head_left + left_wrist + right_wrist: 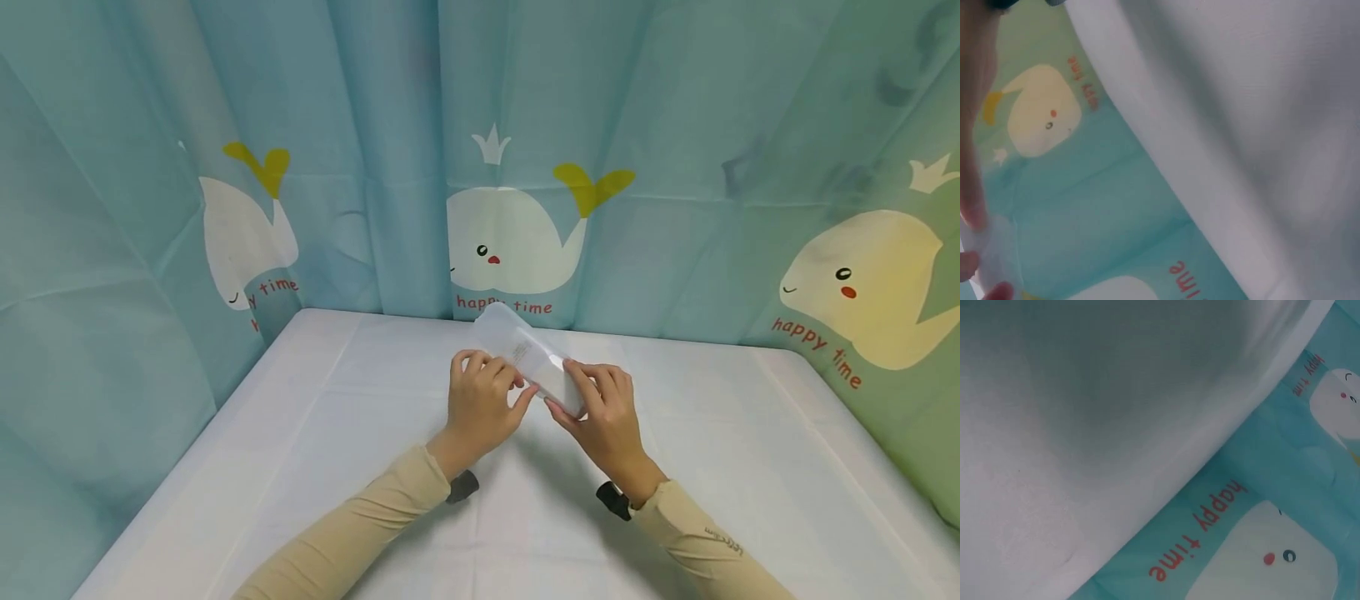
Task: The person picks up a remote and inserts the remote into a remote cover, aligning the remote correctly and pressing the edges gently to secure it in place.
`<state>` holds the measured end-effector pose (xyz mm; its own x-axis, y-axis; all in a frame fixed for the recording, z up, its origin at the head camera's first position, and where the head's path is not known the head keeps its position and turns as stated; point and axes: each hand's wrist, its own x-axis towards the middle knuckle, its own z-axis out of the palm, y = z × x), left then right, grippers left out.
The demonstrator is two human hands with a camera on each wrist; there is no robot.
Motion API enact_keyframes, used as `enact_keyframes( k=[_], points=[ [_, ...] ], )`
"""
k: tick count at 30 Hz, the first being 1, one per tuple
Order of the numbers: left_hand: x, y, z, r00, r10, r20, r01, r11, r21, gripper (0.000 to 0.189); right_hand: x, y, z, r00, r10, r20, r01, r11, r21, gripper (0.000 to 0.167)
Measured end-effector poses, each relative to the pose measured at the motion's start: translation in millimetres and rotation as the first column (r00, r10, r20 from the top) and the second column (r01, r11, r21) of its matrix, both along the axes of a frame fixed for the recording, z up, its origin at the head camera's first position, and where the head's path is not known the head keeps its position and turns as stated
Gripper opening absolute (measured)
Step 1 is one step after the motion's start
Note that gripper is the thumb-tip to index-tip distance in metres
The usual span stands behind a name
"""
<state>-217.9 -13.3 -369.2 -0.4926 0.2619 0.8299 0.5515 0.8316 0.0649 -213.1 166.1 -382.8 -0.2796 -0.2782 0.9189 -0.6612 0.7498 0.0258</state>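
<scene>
A whitish, translucent plastic pouch (517,343) with small grey print is held slanted above the table in the head view. Its right part looks thicker and boxy, but its contents are hard to make out. My right hand (609,421) grips that lower right end between thumb and fingers. At the near edge, my left hand (480,404) pinches the pouch with curled fingers, its thumb pointing toward the right hand. In the left wrist view, blurred fingertips (974,215) and a see-through corner of the pouch show at the lower left. The right wrist view shows neither hand nor pouch.
A white-covered table (360,400) lies beneath both hands. Behind it hangs a blue-green curtain (397,150) printed with whales, close to the table's far edge. Black wrist devices (615,501) sit under both forearms.
</scene>
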Motion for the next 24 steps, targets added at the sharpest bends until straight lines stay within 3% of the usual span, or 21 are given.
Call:
enact_keyframes(
  k=[6,11,16,20,24],
  points=[
    [1.9,2.5,-2.3,0.999,-0.016,0.051,0.016,1.0,0.001,0.016,-1.6,-3,1.8,1.0,0.019,-0.024,-0.019,1.0,-0.022,0.05],
    [5.1,5.4,-3.1,0.998,-0.064,0.016,0.064,0.998,-0.006,0.012,0.2,-3,2.7,1.0,0.015,0.016,-0.014,0.999,-0.031,0.046],
    [6.6,5.8,-3.7,0.999,-0.05,-0.011,0.049,0.996,-0.075,0.012,0.0,-1,4.5,0.999,0.038,0.033,-0.037,0.999,-0.018,0.043],
    [5.6,0.3,-1.6,0.998,-0.064,-0.025,0.061,0.994,-0.085,0.016,-4.0,3,6.6,0.996,0.083,-0.045,-0.08,0.995,0.061,0.042],
    [3.6,-5.5,5.2,0.994,-0.09,-0.064,0.089,0.996,-0.024,0.02,-5.7,8,7.0,0.982,0.144,-0.121,-0.12,0.975,0.186,0.038]
  ],
)
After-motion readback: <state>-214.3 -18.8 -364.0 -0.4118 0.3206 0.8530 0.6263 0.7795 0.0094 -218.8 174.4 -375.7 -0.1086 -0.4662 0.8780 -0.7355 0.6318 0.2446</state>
